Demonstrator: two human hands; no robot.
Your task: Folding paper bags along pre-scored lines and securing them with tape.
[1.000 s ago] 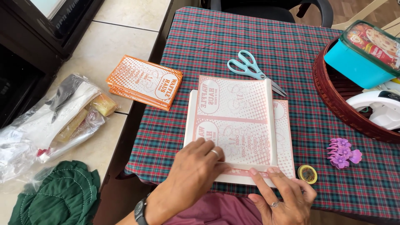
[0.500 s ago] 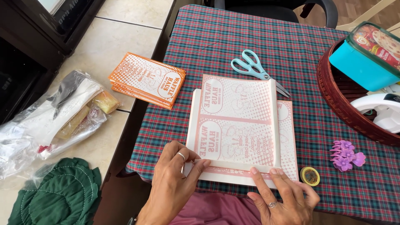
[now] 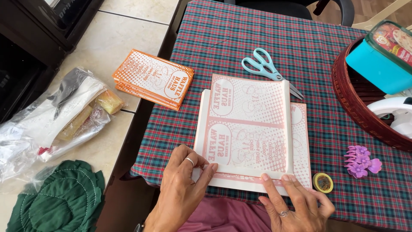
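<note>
A stack of white paper sheets printed in pale red (image 3: 249, 124) lies on the plaid tablecloth (image 3: 240, 43) in front of me. My left hand (image 3: 182, 187) presses flat on the stack's near left corner, fingers together, a ring on one finger. My right hand (image 3: 294, 202) rests its fingertips on the near right edge of the stack, also with a ring. Neither hand grips anything. A second pile of orange printed sheets (image 3: 154, 79) sits at the table's left edge, hanging over the floor side.
Light blue scissors (image 3: 266, 64) lie just beyond the stack. A dark red basket (image 3: 352, 103) with a turquoise box (image 3: 377, 60) stands at right. A purple hair clip (image 3: 360, 155) and small tape roll (image 3: 322, 182) lie near right. Plastic bags (image 3: 56, 116) and green cloth (image 3: 60, 197) are on the floor.
My left hand slid from on top of the stack down to its near left corner. My right hand stayed at the near right edge.
</note>
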